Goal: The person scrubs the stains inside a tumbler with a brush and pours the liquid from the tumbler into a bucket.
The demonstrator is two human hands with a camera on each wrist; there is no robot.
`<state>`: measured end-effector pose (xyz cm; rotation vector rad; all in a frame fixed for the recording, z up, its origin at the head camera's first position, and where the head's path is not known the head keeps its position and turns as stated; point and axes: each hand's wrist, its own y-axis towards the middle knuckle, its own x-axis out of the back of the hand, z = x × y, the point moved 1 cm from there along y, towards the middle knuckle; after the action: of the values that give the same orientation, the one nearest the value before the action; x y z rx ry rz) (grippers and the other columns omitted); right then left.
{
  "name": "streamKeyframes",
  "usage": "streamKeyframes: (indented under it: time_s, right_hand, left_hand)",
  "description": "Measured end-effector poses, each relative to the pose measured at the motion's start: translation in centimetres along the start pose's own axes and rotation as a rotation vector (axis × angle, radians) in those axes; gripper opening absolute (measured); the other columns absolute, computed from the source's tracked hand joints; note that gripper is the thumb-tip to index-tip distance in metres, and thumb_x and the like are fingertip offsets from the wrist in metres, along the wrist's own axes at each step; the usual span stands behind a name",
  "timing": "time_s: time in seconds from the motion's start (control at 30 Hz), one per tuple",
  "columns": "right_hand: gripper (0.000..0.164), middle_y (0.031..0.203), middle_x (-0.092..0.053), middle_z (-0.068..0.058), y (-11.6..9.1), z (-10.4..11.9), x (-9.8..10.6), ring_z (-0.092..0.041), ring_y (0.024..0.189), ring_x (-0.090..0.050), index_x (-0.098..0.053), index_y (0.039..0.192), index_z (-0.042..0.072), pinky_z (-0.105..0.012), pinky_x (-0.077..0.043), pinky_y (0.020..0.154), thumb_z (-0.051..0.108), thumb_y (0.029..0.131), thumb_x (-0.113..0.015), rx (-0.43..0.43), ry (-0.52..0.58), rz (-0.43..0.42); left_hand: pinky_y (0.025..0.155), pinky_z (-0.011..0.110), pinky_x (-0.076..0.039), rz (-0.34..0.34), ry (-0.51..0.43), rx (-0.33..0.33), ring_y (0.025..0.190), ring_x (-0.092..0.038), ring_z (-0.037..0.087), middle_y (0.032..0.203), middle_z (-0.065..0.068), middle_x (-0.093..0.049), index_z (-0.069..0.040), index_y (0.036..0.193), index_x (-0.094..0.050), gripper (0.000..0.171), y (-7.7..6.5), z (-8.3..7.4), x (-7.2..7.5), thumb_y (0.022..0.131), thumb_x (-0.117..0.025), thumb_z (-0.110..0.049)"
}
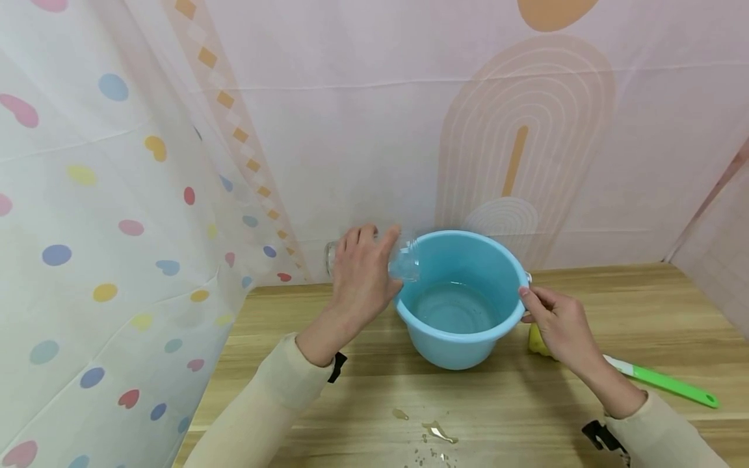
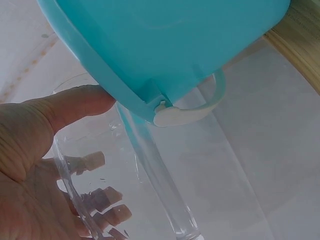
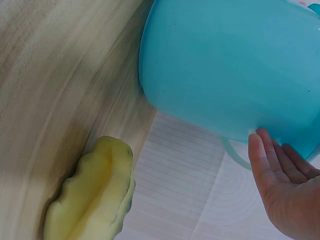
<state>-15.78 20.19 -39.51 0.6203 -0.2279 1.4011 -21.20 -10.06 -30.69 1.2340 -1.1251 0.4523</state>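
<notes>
My left hand (image 1: 361, 276) grips a clear glass jar (image 1: 405, 259), tipped on its side with its mouth at the left rim of a light blue bucket (image 1: 453, 351). In the left wrist view, fingers (image 2: 92, 160) show through the jar's wall (image 2: 150, 165), and the thumb lies near the bucket rim. Shallow water (image 1: 453, 309) covers the bucket's bottom. On the other side, my right hand (image 1: 564, 325) pinches the right rim between thumb and fingers. The right wrist view has those fingers (image 3: 262, 155) against the bucket's outer wall (image 3: 225, 65).
A yellow sponge (image 1: 537, 341) on a brush with a white and green handle (image 1: 673, 382) lies right of the bucket, partly behind my right hand. Small water puddles (image 1: 439, 432) wet the wooden table (image 1: 351, 390) in front. Patterned cloth (image 1: 351, 143) hangs behind and at the left.
</notes>
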Motion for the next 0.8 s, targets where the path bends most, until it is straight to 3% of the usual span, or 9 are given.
streamKeyframes:
  time_s: [0.4,0.8]
  right_hand:
    - [0.038,0.11,-0.075,-0.024,-0.06,0.13,0.01,-0.012,0.076,-0.073,-0.072,0.121,-0.007,-0.025,-0.06,0.069,0.025,0.111,-0.055,0.007,-0.003,-0.009]
    - [0.039,0.111,-0.074,-0.024,-0.14,0.08,-0.03,-0.017,0.077,-0.074,-0.071,0.123,-0.008,-0.024,-0.059,0.069,0.025,0.111,-0.055,0.004,0.003,-0.005]
  left_hand:
    - [0.103,0.057,-0.045,0.009,0.012,-0.006,0.116,-0.056,0.042,0.118,0.022,-0.063,-0.013,0.131,-0.064,0.07,0.08,-0.12,0.02,0.07,-0.098,-0.017]
    - [0.1,0.055,-0.046,0.018,0.025,-0.007,0.114,-0.057,0.042,0.116,0.021,-0.064,-0.013,0.131,-0.064,0.071,0.17,-0.18,-0.1,0.069,-0.098,-0.017]
